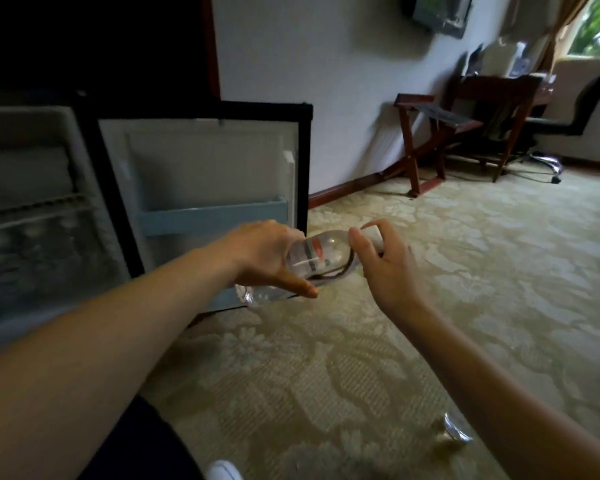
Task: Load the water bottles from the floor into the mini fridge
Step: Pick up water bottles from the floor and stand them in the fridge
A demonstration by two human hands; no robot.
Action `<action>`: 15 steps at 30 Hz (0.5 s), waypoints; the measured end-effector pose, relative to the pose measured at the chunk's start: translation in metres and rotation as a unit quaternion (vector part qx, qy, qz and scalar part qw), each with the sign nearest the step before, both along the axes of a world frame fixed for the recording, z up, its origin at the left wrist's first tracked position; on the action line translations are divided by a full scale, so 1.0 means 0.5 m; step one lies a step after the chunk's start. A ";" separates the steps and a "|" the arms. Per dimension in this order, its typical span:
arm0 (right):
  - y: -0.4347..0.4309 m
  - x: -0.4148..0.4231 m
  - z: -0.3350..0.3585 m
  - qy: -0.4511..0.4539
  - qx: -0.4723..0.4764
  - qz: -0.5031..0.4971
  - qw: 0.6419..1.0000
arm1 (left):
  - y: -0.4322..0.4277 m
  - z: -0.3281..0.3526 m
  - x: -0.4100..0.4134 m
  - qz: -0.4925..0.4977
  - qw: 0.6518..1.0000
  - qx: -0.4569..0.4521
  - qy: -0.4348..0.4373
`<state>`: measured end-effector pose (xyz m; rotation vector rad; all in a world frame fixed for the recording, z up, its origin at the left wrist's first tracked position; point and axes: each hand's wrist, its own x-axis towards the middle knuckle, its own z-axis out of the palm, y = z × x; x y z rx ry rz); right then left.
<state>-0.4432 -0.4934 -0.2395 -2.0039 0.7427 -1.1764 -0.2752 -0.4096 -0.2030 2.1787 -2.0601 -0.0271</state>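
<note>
Centrally, one clear water bottle (309, 259) with a red-and-white label is held in the air above the carpet (465, 271), just in front of the open fridge door (201, 168). Its long axis runs diagonally: the white cap end points up and to the right, away from the fridge, and the base points down and to the left, toward the door's lower edge. Two hands hold it. The left hand (260, 258) wraps the middle of the body, thumb along the near side, fingers curled behind. The right hand (381, 261) closes on the cap end, thumb and fingers pinching the neck. A dark band or cord loops under the bottle near the right hand; what it is cannot be told.

A second bottle (457, 429), only partly visible, lies on the carpet beside the right forearm at lower right. Bottles counted: two.

One mini fridge (32, 209) stands at left, its interior showing a wire shelf, blurred. The door bears one pale blue shelf rail (215, 216). Farther out, against the wall, stand one folding luggage rack (426, 133), one dark wooden desk (499, 88) and one office chair (575, 119).
</note>
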 end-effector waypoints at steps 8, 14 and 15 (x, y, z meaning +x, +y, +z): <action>0.080 0.196 0.125 -0.120 0.122 0.112 0.979 | 0.128 0.130 0.141 0.094 0.993 -0.058 -0.051; 0.152 0.335 0.180 -0.130 0.211 0.251 0.936 | 0.238 0.159 0.251 0.177 0.978 -0.114 0.000; 0.162 0.360 0.185 -0.123 0.221 0.267 0.930 | 0.256 0.157 0.273 0.193 0.974 -0.122 0.013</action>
